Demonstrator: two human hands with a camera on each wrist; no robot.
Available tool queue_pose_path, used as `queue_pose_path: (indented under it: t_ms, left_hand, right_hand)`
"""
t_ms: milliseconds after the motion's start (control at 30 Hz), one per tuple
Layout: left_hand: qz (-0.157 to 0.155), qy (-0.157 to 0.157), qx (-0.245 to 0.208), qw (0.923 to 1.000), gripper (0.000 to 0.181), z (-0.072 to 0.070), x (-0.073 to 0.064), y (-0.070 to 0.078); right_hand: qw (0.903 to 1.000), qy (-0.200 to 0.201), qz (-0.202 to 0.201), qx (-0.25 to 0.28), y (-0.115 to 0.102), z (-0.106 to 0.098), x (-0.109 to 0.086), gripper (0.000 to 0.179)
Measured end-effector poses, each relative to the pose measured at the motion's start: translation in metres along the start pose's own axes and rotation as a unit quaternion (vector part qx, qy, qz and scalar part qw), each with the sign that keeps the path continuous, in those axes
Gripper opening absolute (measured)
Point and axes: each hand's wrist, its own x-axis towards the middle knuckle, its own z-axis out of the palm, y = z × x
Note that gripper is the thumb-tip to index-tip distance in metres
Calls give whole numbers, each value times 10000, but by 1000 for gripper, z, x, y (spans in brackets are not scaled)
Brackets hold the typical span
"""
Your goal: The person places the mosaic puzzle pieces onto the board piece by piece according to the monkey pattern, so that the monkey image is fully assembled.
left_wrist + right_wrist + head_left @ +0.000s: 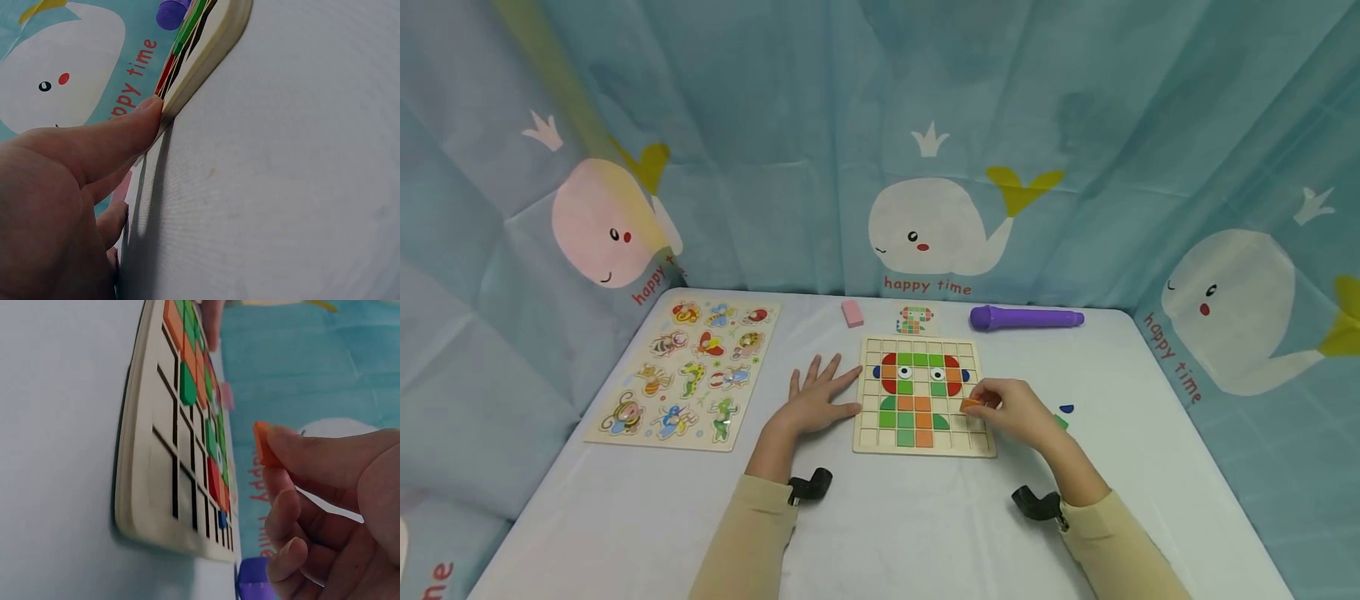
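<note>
A wooden grid board [966, 442] lies mid-table, with green, orange, red and blue tiles and two eye tiles set in its squares. My right hand [1011, 410] pinches an orange tile [262, 444] between thumb and fingers, held over the board's right side. My left hand [814, 402] rests with spread fingers at the board's left edge; its thumb [134, 128] touches that edge in the left wrist view. Right of the board, a blue half-round tile [1067, 408] and a green tile [1061, 422], partly hidden by the right hand, lie on the table.
A small pattern card [915, 318] sits behind the board. Left of it is a pink eraser-like block [852, 314]; right of it lies a purple toy microphone [1026, 318]. An insect puzzle board [700, 400] lies at the left. A whale-print curtain [760, 208] surrounds the table.
</note>
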Motion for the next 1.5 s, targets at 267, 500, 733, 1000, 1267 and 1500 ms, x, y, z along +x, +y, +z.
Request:
queue_pose_path:
  t_ms: [267,500,733,1000,1267,1500]
  left_hand:
    - [0,-5,-29,10000,74,1,2,-2]
    - [16,-3,-19,10000,73,1,2,-1]
    - [4,-6,16,10000,73,1,2,-2]
    - [-31,-33,52,10000,73,0,1,-3]
    - [48,-38,5,10000,77,-2,0,-2]
    - [66,-16,36,10000,80,0,1,-3]
  right_hand:
    - [9998,-95,-82,160,-14,16,11,21]
    - [9996,-79,-166,205,-27,27,17,14]
    - [9983,-221,-532,121,-35,44,22,6]
    - [9969,-326,-657,270,-46,59,26,8]
    - [9961,-545,-600,359,-54,71,30,7]
    - [9948,-637,-770,210,-59,77,31,7]
